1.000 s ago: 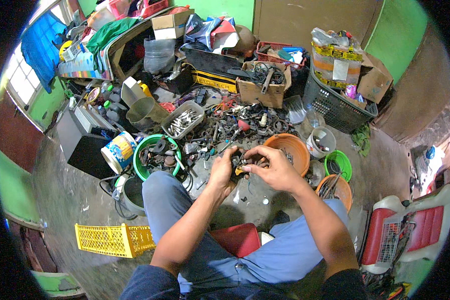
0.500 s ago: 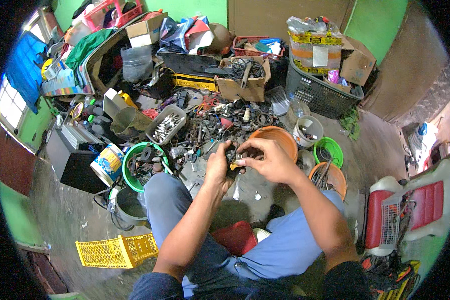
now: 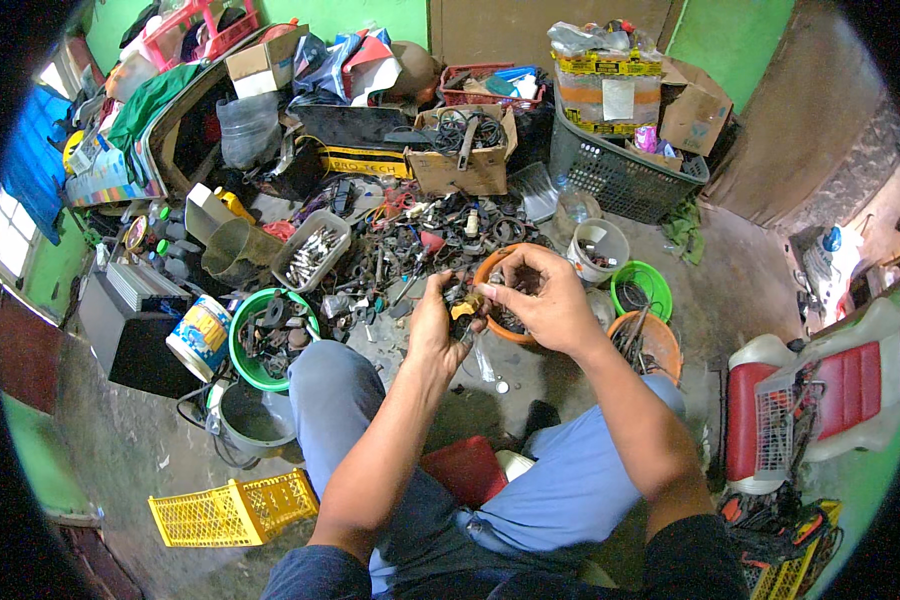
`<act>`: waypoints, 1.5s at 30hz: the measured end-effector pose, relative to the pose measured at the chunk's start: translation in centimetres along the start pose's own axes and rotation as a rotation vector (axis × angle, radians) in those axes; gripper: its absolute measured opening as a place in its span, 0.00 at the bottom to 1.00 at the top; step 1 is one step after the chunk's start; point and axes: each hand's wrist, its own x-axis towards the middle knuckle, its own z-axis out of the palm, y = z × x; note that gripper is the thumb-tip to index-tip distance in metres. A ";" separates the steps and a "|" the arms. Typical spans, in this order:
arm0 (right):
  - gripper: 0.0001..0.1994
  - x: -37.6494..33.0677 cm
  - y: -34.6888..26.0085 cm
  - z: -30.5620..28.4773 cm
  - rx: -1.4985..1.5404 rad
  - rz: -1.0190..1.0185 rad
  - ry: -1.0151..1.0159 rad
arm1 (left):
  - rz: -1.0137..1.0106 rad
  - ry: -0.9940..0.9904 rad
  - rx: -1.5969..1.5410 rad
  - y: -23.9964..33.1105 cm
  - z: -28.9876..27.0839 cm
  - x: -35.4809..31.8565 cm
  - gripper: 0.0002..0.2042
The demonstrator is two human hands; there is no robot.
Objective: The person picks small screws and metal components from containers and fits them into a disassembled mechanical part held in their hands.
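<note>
In front of my knees, my left hand (image 3: 433, 328) is closed around a small dark part with a yellow piece (image 3: 462, 309) on it. Fingers cover much of that part, so its exact kind does not show. Just to the right, my right hand (image 3: 548, 302) has thumb and forefinger pinched together near the part's upper end; what lies in the pinch is too small to make out. Beyond and partly behind the right hand sits an orange basin (image 3: 488, 264) with dark bits in it.
A heap of mixed small parts (image 3: 425, 225) spreads over the floor ahead. At left stand a tray of white-ended pieces (image 3: 342, 249), a green basin (image 3: 236, 345) and a grey bucket (image 3: 217, 405). A white bucket (image 3: 620, 262) and green bowl (image 3: 663, 290) stand right. Lower left lies a yellow crate (image 3: 195, 517).
My right thumb has lifted off the yellow piece and the fingers sit slightly apart from it. More of the yellow piece shows in my left hand. The whole view has shifted slightly.
</note>
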 end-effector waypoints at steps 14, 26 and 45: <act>0.10 2.2 -0.3 -5.3 0.155 0.089 0.106 | -0.090 -0.135 -0.211 0.2 -0.7 0.2 0.13; 0.11 4.9 10.0 -8.9 -0.483 0.224 0.042 | -0.120 -0.170 -0.200 -0.3 -1.6 1.0 0.18; 0.17 0.6 1.5 -2.6 -0.337 -0.349 -0.113 | -0.013 -0.115 -0.209 -1.5 -2.4 1.9 0.19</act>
